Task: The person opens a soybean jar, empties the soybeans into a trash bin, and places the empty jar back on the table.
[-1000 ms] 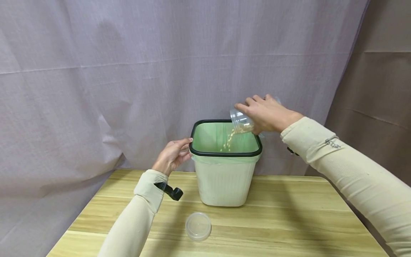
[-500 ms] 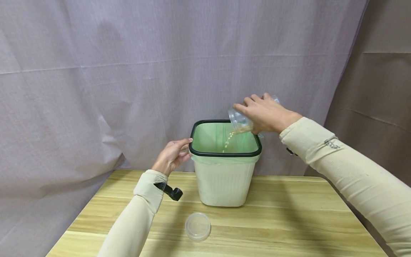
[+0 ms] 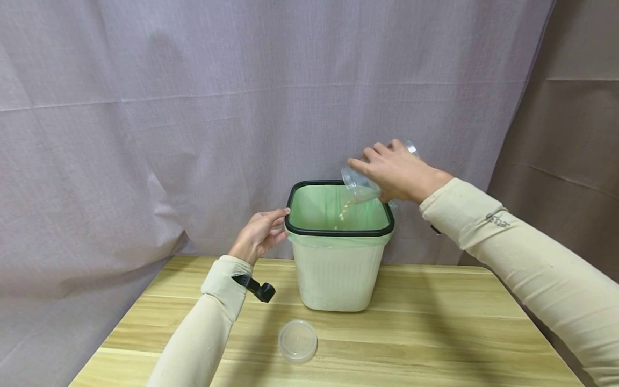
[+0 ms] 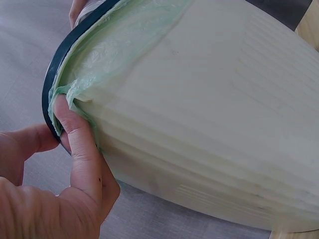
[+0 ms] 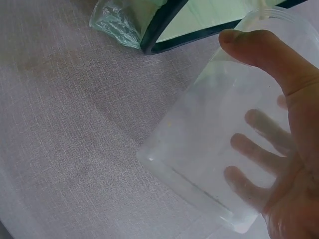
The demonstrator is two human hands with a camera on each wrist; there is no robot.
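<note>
Right hand (image 3: 398,173) grips clear plastic jar (image 3: 358,185), fingers wrapped round it, tipped mouth-down at frame centre over cream square bin with green liner (image 3: 337,269); tan grains (image 3: 344,210) falling in. Left hand (image 3: 258,234) pinches bin's black rim (image 3: 290,201), left of centre. Clear round lid (image 3: 297,341) lies on wooden table (image 3: 435,333), lower centre.

Both arms wear long, close-fitting cream ribbed-knit sleeves (image 3: 527,258) reaching to the wrists, leaving the hands bare. The sleeve at the right of the frame carries a small dark printed marking (image 3: 498,217) near its cuff. A black strap with a small black mount (image 3: 256,288) circles the wrist at lower centre-left.
</note>
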